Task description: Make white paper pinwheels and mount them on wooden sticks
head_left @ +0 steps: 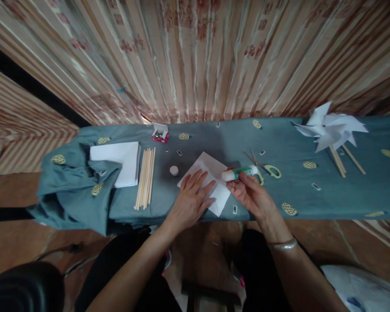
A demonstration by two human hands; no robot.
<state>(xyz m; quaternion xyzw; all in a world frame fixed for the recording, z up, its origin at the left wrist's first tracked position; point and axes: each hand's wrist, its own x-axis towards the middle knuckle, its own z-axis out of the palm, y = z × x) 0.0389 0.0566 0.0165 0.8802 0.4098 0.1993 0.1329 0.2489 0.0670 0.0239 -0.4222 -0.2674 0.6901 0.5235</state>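
Note:
A white square of paper [221, 197] lies turned like a diamond on the cloth in front of me, with crease lines across it. My left hand [191, 197] rests flat on its left part, fingers spread. In my right hand [248, 193] is a glue stick [241, 173] with a green and white label, held level over the paper's right corner, its white end pointing left. A small round white cap [173, 170] sits just left of the paper. Scissors [269, 170] with yellow-green handles lie partly open behind my right hand, one handle loop partly hidden.
Several wooden sticks [146, 177] lie side by side at left, beside a stack of white paper [130, 162] partly under bunched cloth [84, 173]. A small red box [160, 134] stands open behind. White paper pinwheels [328, 128] on sticks lie at the right. A curtain [201, 65] hangs along the table's far edge.

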